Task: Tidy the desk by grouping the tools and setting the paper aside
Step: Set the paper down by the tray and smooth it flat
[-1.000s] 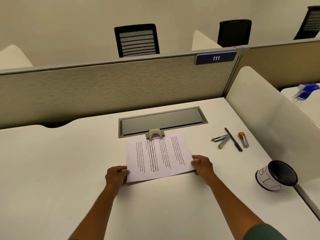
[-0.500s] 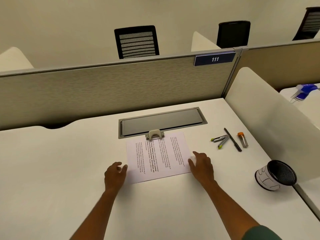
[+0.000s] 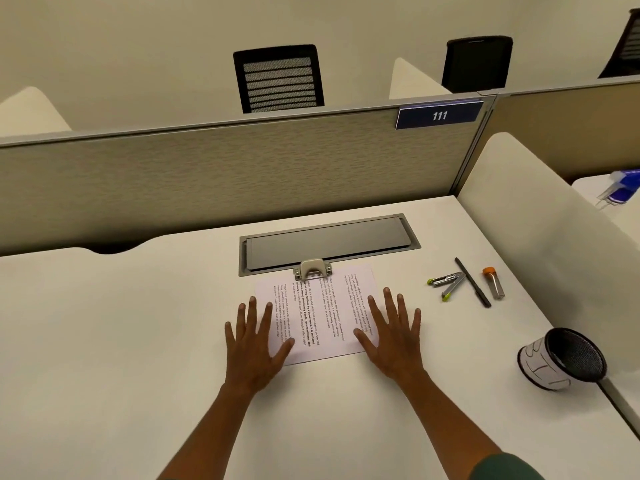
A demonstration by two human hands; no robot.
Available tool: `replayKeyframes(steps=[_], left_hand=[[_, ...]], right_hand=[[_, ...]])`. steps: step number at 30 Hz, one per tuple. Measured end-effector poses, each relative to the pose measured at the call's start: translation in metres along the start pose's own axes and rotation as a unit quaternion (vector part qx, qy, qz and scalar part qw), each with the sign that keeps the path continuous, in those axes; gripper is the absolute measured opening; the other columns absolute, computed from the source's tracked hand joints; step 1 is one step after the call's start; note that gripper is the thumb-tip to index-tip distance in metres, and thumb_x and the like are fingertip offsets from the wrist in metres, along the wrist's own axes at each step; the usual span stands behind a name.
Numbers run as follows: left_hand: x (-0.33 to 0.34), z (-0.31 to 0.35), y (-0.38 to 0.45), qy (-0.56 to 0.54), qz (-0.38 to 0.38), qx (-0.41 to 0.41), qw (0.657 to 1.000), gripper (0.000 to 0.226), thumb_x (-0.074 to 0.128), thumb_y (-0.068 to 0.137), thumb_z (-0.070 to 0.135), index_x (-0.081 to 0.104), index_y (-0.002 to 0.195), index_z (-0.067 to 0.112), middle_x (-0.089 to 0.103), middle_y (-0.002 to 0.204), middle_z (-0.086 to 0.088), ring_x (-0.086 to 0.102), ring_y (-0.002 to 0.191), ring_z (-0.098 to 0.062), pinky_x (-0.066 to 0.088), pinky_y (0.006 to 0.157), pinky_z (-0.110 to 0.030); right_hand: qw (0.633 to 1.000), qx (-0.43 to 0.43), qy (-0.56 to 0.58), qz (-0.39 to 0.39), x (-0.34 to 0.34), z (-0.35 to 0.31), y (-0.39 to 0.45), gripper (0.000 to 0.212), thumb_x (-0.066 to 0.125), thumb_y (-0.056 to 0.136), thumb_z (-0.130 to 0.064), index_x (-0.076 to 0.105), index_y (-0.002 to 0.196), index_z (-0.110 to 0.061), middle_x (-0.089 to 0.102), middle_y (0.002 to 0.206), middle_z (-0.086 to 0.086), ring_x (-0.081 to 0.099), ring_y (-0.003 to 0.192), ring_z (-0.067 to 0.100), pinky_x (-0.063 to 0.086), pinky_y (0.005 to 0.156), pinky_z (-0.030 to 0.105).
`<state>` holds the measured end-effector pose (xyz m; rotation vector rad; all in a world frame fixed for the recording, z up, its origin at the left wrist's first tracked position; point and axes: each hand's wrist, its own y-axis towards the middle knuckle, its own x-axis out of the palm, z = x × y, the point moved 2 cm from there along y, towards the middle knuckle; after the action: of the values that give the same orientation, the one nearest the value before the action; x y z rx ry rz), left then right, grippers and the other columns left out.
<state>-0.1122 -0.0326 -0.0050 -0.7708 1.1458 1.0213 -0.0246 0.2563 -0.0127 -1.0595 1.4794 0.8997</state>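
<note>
A printed sheet of paper [image 3: 320,313] lies flat on the white desk [image 3: 104,341], its far edge under a small beige hole punch [image 3: 312,269]. My left hand [image 3: 254,344] rests palm down, fingers spread, on the paper's left edge. My right hand [image 3: 393,336] lies the same way on its right edge. Neither hand holds anything. To the right lie grouped tools: two silver clips with green tips [image 3: 446,285], a black pen [image 3: 472,282] and a clear tube with an orange cap [image 3: 493,283].
A black mesh cup [image 3: 561,358] lies on its side near the desk's right edge. A grey cable tray lid [image 3: 329,242] is set into the desk behind the paper. A white side divider [image 3: 540,230] and a beige back partition [image 3: 225,174] bound the desk.
Both hands let go of the paper's lower corners, opened, and now lie flat with fingers spread on its left and right edges. The paper stayed in place.
</note>
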Motion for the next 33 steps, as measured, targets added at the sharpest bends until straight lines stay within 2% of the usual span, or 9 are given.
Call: replayKeyframes(steps=[11, 18, 22, 27, 33], left_hand=[[0.003, 0.01, 0.04, -0.016, -0.034, 0.003, 0.999, 0.102, 0.009, 0.075, 0.089, 0.004, 0.155, 0.026, -0.017, 0.162, 0.0, -0.017, 0.148, -0.022, -0.005, 0.118, -0.055], [-0.016, 0.025, 0.106, -0.037, -0.003, 0.014, 0.999, 0.107, 0.004, 0.071, 0.091, 0.009, 0.155, 0.024, -0.006, 0.164, -0.005, -0.009, 0.15, -0.026, -0.004, 0.117, -0.056], [-0.021, 0.037, 0.144, -0.041, -0.001, 0.032, 0.999, 0.108, 0.002, 0.07, 0.091, 0.01, 0.155, 0.025, -0.005, 0.164, -0.005, -0.009, 0.15, -0.027, -0.007, 0.116, -0.053], [-0.016, 0.056, 0.18, -0.007, -0.019, 0.066, 0.998, 0.09, 0.018, 0.082, 0.078, 0.009, 0.155, 0.025, -0.006, 0.163, -0.007, -0.011, 0.15, -0.028, -0.003, 0.118, -0.056], [-0.005, 0.067, 0.214, 0.027, -0.028, 0.088, 0.995, 0.096, 0.007, 0.077, 0.081, 0.009, 0.155, 0.025, -0.006, 0.164, -0.008, -0.01, 0.15, -0.028, -0.001, 0.118, -0.057]], right_hand=[[0.999, 0.013, 0.047, -0.009, 0.01, -0.013, 0.012, 0.081, 0.025, 0.085, -0.076, 0.017, 0.152, -0.031, 0.005, 0.162, 0.006, 0.009, 0.148, 0.032, 0.01, 0.114, 0.063], [0.999, 0.007, 0.045, -0.007, 0.014, -0.025, 0.012, 0.08, 0.025, 0.085, -0.077, 0.015, 0.152, -0.034, 0.002, 0.162, 0.003, 0.002, 0.149, 0.03, 0.005, 0.114, 0.064], [0.998, -0.041, 0.053, -0.01, 0.012, -0.05, 0.015, 0.08, 0.027, 0.085, -0.077, 0.019, 0.151, -0.033, 0.007, 0.162, 0.005, 0.005, 0.148, 0.03, 0.008, 0.113, 0.066], [0.993, -0.084, 0.08, -0.035, 0.023, -0.089, 0.01, 0.078, 0.027, 0.085, -0.078, 0.019, 0.151, -0.038, 0.007, 0.162, 0.002, 0.005, 0.149, 0.028, 0.011, 0.111, 0.067], [0.993, -0.071, 0.072, -0.064, 0.035, -0.1, 0.008, 0.077, 0.028, 0.084, -0.079, 0.026, 0.148, -0.038, 0.012, 0.161, 0.002, 0.011, 0.148, 0.03, 0.016, 0.11, 0.067]])
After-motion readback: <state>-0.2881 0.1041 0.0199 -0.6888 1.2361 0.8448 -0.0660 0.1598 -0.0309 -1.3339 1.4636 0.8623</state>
